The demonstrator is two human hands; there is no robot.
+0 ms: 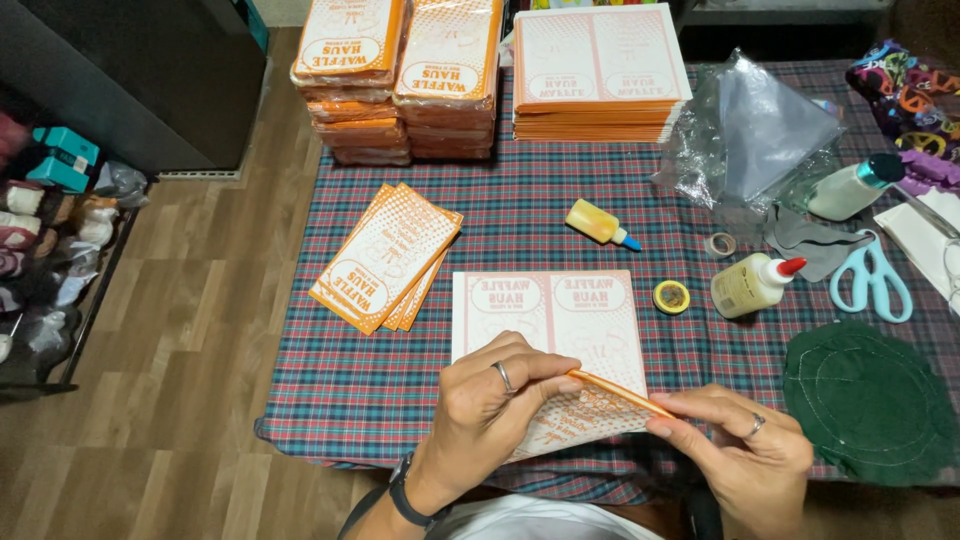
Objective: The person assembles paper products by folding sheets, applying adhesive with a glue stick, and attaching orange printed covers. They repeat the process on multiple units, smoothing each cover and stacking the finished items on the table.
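Note:
A flat orange-and-white printed card sheet lies on the plaid tablecloth in front of me. My left hand, with a ring and a wrist band, pinches the sheet's folded orange edge near its front right corner. My right hand, also ringed, holds the same folded edge from the right with its fingertips. A small fanned pile of folded orange packets rests to the left of the sheet.
Stacks of orange packets and flat sheets stand at the back. A yellow glue tube, tape roll, glue bottle, scissors, clear plastic bags and green felt lie at right.

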